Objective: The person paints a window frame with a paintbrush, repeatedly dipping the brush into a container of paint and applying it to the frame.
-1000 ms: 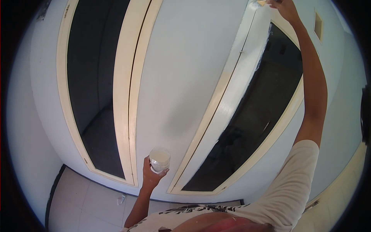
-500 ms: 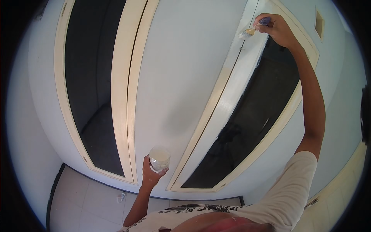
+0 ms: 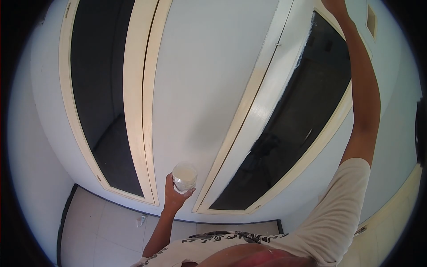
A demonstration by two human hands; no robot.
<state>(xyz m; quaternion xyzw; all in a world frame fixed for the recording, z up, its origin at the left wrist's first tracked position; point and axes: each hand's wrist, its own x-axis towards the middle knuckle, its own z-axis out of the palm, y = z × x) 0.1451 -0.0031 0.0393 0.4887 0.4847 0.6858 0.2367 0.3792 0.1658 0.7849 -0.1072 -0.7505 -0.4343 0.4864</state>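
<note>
A person in a soft, pale shirt with dark print stands closest. The left hand wraps round a clear, crinkled plastic cup, its mouth up in front of the body, probably so the pale contents stay inside. The right hand is raised to the picture's top edge and cut off there; what its grip holds, if anything, cannot be told. Beyond, a smooth grey-white wall parts two tall cream frames. The right one has a glossy white band, ragged against dark, shiny glass.
</note>
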